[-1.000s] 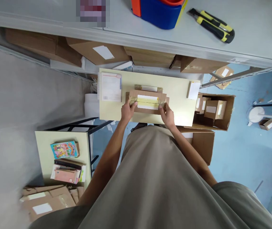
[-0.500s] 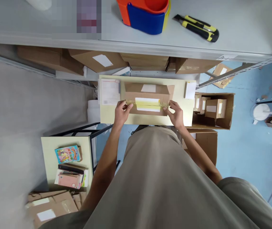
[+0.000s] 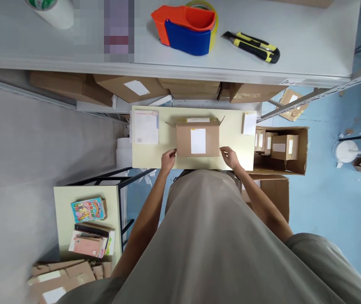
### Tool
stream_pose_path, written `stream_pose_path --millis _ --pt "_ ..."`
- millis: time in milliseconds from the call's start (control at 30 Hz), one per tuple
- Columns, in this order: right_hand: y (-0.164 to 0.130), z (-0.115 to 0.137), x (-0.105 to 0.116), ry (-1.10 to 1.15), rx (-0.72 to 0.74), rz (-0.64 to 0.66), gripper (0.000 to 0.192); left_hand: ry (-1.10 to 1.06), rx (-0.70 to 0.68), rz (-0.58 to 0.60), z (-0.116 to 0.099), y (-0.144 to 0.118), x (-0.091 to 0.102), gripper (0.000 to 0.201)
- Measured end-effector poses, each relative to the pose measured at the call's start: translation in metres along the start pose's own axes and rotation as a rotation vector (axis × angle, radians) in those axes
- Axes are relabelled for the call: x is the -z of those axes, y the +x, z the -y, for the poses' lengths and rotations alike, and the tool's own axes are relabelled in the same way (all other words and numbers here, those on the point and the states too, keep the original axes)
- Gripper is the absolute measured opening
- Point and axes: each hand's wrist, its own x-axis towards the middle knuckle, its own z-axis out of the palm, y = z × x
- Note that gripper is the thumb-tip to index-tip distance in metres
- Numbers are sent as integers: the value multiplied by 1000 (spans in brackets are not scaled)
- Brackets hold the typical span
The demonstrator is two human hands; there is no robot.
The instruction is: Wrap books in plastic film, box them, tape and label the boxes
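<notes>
Head view looks straight down a grey shirt front to a pale yellow worktop (image 3: 235, 158) pushed against a grey shelf (image 3: 310, 38). Far left, a lower side table (image 3: 63, 211) carries a colourful children's book (image 3: 87, 209) and a pink-covered one beneath it, probably stock set within reach; their titles are too small to read. On the worktop's left end lies a printed sheet (image 3: 146, 127), likely paperwork, its text illegible. The left hand (image 3: 168, 159) rests at the near left corner of a small cardboard box (image 3: 197, 137), fingers curled loosely against the edge and not visibly pinching anything. The box stands mid-worktop, squared to the person, with a blank-looking white label (image 3: 198, 141) on its top face and a second white strip at its far edge; both hands seem to steady it from either side. The right hand (image 3: 229, 157) sits just beside the near right corner, fingers slightly spread, thumb toward the box; whether it touches I cannot tell. Beyond it lies a small white pad (image 3: 249, 123). Above, the shelf holds an orange-and-blue tape dispenser (image 3: 185, 29) and a yellow-and-black utility knife (image 3: 252, 46), kept handy. Right of the worktop, an open carton (image 3: 302, 152) on the floor holds more labelled boxes.
</notes>
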Motion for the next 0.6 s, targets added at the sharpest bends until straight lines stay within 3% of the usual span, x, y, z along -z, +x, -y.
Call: stream_pose_path --millis 100,267,400,600 --pt "27 6 5 45 -61 -87 57 -51 -35 -74 -18 24 3 44" --pt "59 33 6 302 -156 -89 89 -139 -37 -15 -63 41 0 41" --pt "49 62 15 343 -85 -140 101 -118 -156 -84 -87 19 12 37" --pt "14 91 24 279 5 -168 85 -113 -233 -181 -89 -26 27 71"
